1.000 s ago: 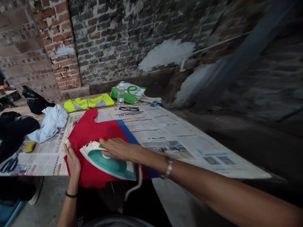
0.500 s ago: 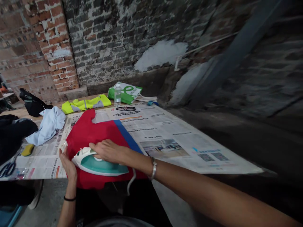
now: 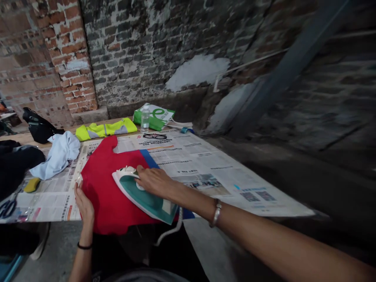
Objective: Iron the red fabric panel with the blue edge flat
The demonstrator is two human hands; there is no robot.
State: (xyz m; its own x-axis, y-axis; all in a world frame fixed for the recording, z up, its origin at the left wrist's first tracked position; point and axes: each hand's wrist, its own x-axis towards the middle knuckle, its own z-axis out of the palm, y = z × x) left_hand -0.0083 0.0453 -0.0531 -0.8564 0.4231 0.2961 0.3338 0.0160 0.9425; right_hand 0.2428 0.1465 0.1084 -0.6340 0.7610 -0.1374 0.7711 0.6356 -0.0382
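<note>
A red garment piece with a blue band (image 3: pixel 110 188) lies spread over newspaper at the table's front edge, its lower end hanging slightly over. My right hand (image 3: pixel 154 181) is wrapped around the handle of a white and teal clothes iron (image 3: pixel 141 197). The iron rests on the right part of the red cloth, its tip pointing up and left. A pale cord runs down from its back end. At the cloth's left edge, my left hand (image 3: pixel 84 204) lies with fingers stretched out, touching the fabric; its palm side is partly hidden.
Newspaper (image 3: pixel 202 164) covers the table. Along the back are a yellow reflective vest (image 3: pixel 105 129), a plastic bottle (image 3: pixel 145 120), a green and white bag (image 3: pixel 160 117), tape (image 3: pixel 184 130) and glasses (image 3: pixel 154 136). On the left lie light blue cloth (image 3: pixel 58 154), a sponge (image 3: pixel 31 185) and scissors (image 3: pixel 8 207).
My right hand has slid the iron to the right across the red cloth and turned its tip more upward. My left hand stays at the cloth's left edge.
</note>
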